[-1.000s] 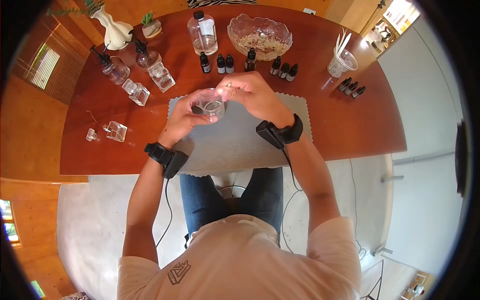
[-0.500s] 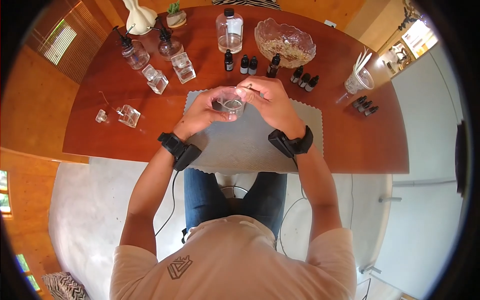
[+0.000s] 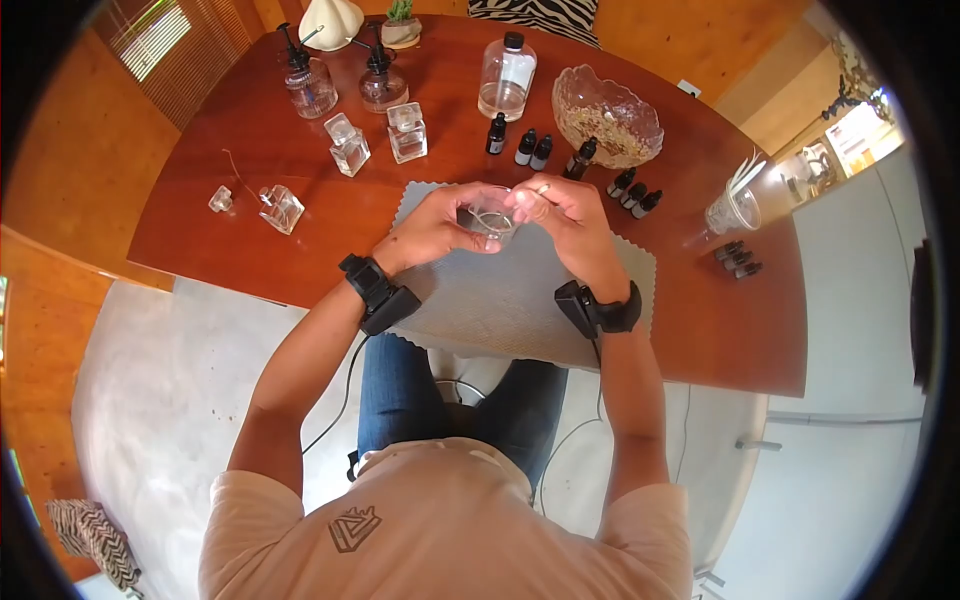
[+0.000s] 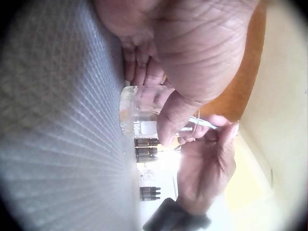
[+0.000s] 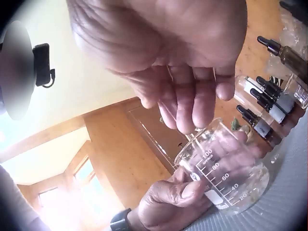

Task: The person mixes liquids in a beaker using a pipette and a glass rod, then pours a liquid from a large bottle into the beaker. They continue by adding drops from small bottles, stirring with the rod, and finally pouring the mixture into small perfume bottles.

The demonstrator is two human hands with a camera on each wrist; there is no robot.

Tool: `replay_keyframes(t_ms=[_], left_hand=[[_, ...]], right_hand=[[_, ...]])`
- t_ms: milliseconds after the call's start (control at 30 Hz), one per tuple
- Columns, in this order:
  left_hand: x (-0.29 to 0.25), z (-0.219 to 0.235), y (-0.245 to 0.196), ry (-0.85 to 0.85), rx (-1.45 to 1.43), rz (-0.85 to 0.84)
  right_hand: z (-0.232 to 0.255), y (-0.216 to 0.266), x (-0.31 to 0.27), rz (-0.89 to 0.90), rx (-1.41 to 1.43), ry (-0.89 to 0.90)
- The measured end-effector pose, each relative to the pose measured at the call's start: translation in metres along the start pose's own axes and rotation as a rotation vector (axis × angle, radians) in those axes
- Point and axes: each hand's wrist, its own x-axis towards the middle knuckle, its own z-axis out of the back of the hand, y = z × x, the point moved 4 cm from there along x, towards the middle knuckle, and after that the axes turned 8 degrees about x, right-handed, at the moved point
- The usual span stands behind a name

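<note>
A clear glass beaker (image 3: 493, 228) with markings stands on the grey mat (image 3: 480, 300); a little clear liquid seems to lie at its bottom. Fingers and thumb of the left hand (image 3: 432, 230) are curled round its wall. Above the rim, the right hand (image 3: 578, 228) pinches a thin pale rod (image 4: 206, 123), which slants down into the beaker (image 5: 231, 178). The right wrist view shows the right palm (image 5: 168, 38) over the beaker, its fingers bent and the rod hidden.
Several dark dropper bottles (image 3: 527, 148) stand beyond the mat, near a glass bowl (image 3: 610, 115) and a large capped bottle (image 3: 505, 85). Square glass bottles (image 3: 407, 135) and pump bottles (image 3: 310, 90) are at left. A patterned cup (image 3: 735, 212) with white strips stands at right.
The head view has swung, so the table's objects appear farther right. The left hand keeps its grip on the beaker and the right hand stays at its rim with the rod.
</note>
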Motion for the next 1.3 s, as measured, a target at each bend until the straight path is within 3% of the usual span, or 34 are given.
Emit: replay_keyframes(t_ms=[133,233,533,633,733,833,933,1033,1133,1233,1300], left_hand=[[-0.0001,0.0012,0.0023,0.0,0.011,-0.006],[-0.0009,0.0009,0.0023,-0.018,-0.002,0.003],[-0.0018,0.0012,0.0014,-0.009,-0.044,0.013],[-0.0026,0.0014,0.0014,-0.021,-0.05,0.024],[-0.002,0.0017,0.0024,0.029,-0.007,0.027],[-0.0014,0.0016,0.0029,0.017,0.001,0.009],[-0.0016,0.0026,0.0044,0.017,0.042,0.018],[-0.0007,0.0016,0.0054,0.008,-0.008,0.006],[-0.0011,0.0024,0.0047,0.026,0.031,0.0],[-0.0012,0.0018,0.0035,0.012,0.015,0.004],[-0.0015,0.0018,0.0029,0.001,0.009,0.021]], right_hand=[[-0.0007,0.0082,0.003,0.027,-0.027,0.081],[-0.0014,0.0052,0.0012,-0.001,-0.013,0.008],[0.0008,0.0067,0.0033,-0.009,-0.064,0.094],[0.0008,0.0009,0.0006,-0.05,-0.039,-0.004],[0.0023,0.0045,0.0034,-0.018,-0.079,0.095],[0.0017,0.002,-0.0004,-0.047,-0.105,-0.042],[0.0011,0.0039,0.0028,-0.02,-0.018,0.155],[0.0032,0.0027,0.0013,-0.047,-0.141,-0.051],[0.0033,0.001,0.0016,-0.072,0.01,0.125],[0.0025,0.0074,0.0015,-0.039,-0.145,-0.03],[0.002,0.0039,0.0003,-0.05,-0.089,0.004]])
